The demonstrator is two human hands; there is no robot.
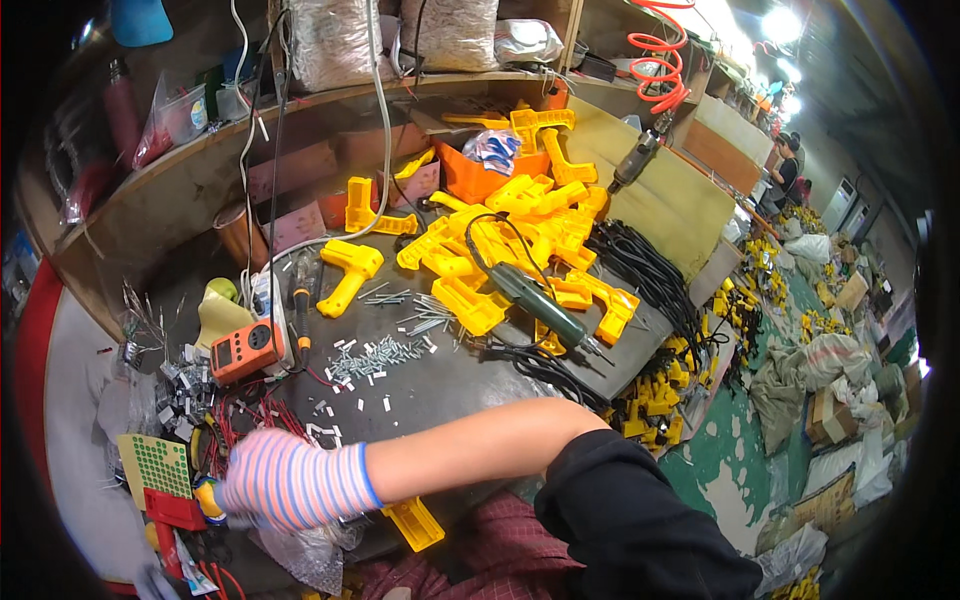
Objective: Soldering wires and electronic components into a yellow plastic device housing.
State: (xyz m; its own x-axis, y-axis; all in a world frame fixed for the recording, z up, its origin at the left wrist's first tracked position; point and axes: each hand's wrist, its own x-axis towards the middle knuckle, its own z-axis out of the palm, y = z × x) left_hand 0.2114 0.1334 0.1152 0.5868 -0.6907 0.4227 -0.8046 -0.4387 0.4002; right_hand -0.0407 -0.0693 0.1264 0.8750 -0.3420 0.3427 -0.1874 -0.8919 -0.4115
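My right hand (290, 482), in a striped knit glove, reaches across to the lower left of the bench, its fingers curled down and partly blurred. Beside its fingertips is a small yellow-and-blue thing (208, 500); its kind is unclear. What the fingers close on is hidden. Close by stand a red tool or stand (174, 510) and a yellow card with green dots (163, 466). At the bottom left edge a blurred greyish patch (155, 582) looks like my left hand, its fingers unreadable. Red wires (262, 412) lie behind my right hand.
Yellow plastic drill-shaped housings (540, 225) are heaped at the back. In front lies a green electric screwdriver (540, 305), near black cables (650, 275). Loose screws (380, 360) and an orange meter (245, 352) sit mid-bench. A power tool (637, 158) hangs from a red coiled hose (655, 65).
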